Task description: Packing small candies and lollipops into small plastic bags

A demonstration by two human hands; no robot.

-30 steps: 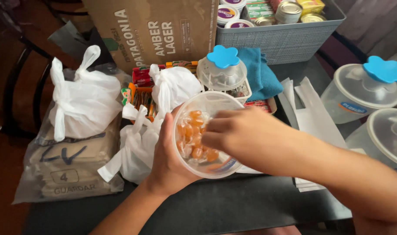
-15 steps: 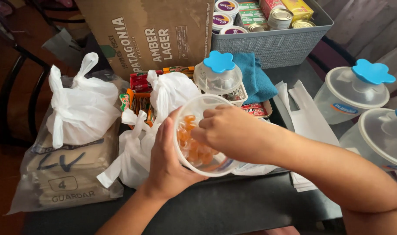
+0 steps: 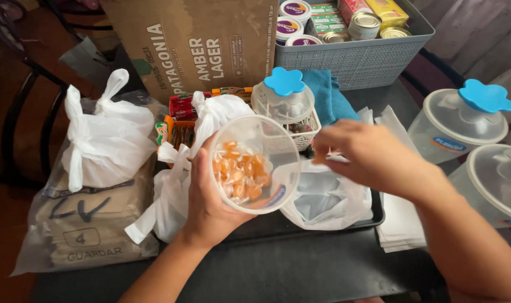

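In the middle of the frame the left hand holds a clear plastic tub tilted so its open mouth faces the camera; the fingers wrap round its left wall and underside. Orange wrapped candies lie heaped in the bottom of the tub. To the right of it, just apart from its rim, the right hand hangs above an open white plastic bag, its fingers pressed together at the tips; whether they pinch a candy cannot be told, as the hand is blurred.

The bag lies on a dark tray on the black desk. Behind the tub stands a small clear jar with a blue flower-shaped lid, beside a blue cloth. At the left of the frame a knotted white bag rests on a clear bag of brown paper packs. A cardboard box fills the upper middle, and a grey basket of tins sits at the upper right. Two large lidded containers stand at the right edge.
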